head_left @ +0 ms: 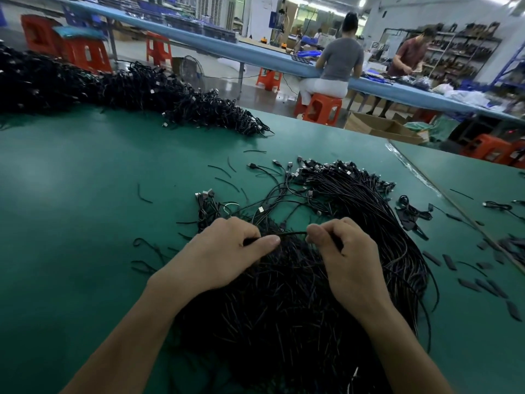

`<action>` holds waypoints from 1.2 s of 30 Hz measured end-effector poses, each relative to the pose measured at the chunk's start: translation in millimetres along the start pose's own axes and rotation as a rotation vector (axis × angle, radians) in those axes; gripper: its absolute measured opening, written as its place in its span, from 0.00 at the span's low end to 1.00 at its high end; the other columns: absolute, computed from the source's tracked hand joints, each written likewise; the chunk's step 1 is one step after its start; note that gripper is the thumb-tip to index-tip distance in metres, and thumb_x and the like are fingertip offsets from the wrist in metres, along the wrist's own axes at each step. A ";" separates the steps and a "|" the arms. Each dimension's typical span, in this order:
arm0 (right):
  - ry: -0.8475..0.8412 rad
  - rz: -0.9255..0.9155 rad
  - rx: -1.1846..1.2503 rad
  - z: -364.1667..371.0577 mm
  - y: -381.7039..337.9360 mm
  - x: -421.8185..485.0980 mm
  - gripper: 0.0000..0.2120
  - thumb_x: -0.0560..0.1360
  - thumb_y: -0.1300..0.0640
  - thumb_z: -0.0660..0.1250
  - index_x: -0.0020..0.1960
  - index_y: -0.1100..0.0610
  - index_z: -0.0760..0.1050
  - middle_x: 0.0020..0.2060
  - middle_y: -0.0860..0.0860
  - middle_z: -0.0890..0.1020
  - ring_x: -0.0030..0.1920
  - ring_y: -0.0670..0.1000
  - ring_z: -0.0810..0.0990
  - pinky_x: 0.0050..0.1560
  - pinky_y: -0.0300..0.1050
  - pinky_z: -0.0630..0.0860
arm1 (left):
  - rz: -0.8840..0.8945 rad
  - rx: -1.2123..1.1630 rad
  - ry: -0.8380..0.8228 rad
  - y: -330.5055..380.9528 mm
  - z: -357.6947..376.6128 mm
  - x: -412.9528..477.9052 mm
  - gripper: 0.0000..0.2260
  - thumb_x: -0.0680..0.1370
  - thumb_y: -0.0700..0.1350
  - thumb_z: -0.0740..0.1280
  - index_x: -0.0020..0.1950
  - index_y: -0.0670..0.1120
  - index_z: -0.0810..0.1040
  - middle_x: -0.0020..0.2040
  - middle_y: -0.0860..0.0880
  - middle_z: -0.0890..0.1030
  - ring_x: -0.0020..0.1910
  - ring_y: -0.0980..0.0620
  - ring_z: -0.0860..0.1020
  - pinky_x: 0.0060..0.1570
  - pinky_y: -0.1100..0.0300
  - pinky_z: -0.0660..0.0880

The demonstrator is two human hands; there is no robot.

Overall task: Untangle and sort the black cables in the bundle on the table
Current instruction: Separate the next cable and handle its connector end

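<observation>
Black cables lie in a dense bundle (298, 302) on the green table (85, 217) directly in front of you. Its near end runs under your forearms and off the bottom of the view, so you cannot see where it stops. Deep in the mass the strands merge into one dark tangle, and single cables are hard to follow. Your left hand (224, 253) pinches one thin strand (292, 232) between thumb and curled fingers. Your right hand (348, 257) has its fingers curled round the same strand, whose ends vanish inside both fists. The strand stretches nearly level between your hands, just above the bundle's middle.

On the far side the bundle fans out into looser loops tipped with metal connectors (326, 169), mostly pointing away from you. On the right its cables sweep round in a smooth arc. A second, larger heap (119, 86) of black cables lies along the table's far-left edge, well apart from yours.

Bare green surface opens to your left and between the two heaps, dotted with short black ties (225, 182). To your right, flat black pieces (470, 285) lie scattered up to a seam (443, 194) where a neighbouring table (468, 172) begins, near the bundle's right flank.
</observation>
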State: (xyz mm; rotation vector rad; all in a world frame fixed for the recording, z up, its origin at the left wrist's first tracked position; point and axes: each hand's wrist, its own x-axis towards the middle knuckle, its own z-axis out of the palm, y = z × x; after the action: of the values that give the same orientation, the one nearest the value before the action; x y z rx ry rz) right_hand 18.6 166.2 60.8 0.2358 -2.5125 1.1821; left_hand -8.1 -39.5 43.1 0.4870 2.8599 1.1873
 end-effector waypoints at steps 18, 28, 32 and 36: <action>-0.517 -0.099 -0.013 12.5 -14.3 -21.9 0.14 0.83 0.57 0.57 0.41 0.51 0.75 0.28 0.47 0.73 0.25 0.46 0.65 0.26 0.43 0.62 | 0.085 -1.424 0.131 31.1 26.3 -3.8 0.15 0.83 0.47 0.59 0.54 0.43 0.84 0.31 0.52 0.71 0.27 0.58 0.68 0.25 0.67 0.68; -0.302 -0.217 -0.127 -17.4 -23.6 -9.5 0.06 0.76 0.45 0.67 0.42 0.43 0.80 0.40 0.41 0.78 0.43 0.42 0.79 0.41 0.37 0.73 | 0.124 -0.642 -0.012 20.4 30.5 -7.3 0.15 0.85 0.48 0.59 0.43 0.47 0.80 0.34 0.47 0.83 0.30 0.51 0.80 0.30 0.58 0.76; -0.199 -0.212 0.105 -18.6 -25.4 -3.1 0.06 0.71 0.54 0.76 0.40 0.44 0.82 0.38 0.41 0.81 0.39 0.45 0.82 0.39 0.30 0.73 | -0.019 -0.839 -0.270 28.2 25.0 -12.0 0.22 0.82 0.58 0.56 0.35 0.50 0.79 0.22 0.52 0.70 0.18 0.57 0.63 0.20 0.67 0.59; -0.144 -0.111 0.261 -13.1 -23.7 3.8 0.02 0.72 0.53 0.75 0.41 0.47 0.83 0.35 0.45 0.84 0.36 0.43 0.80 0.38 0.35 0.75 | -0.110 -1.286 -0.529 32.3 12.0 -14.1 0.26 0.81 0.61 0.56 0.30 0.46 0.74 0.19 0.55 0.63 0.16 0.60 0.59 0.18 0.70 0.55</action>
State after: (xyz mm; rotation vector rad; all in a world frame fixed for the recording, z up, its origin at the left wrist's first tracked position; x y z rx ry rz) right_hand 25.3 161.1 86.8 0.5370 -2.4219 1.4926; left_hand 15.9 -13.8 55.4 0.4252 1.2571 2.0670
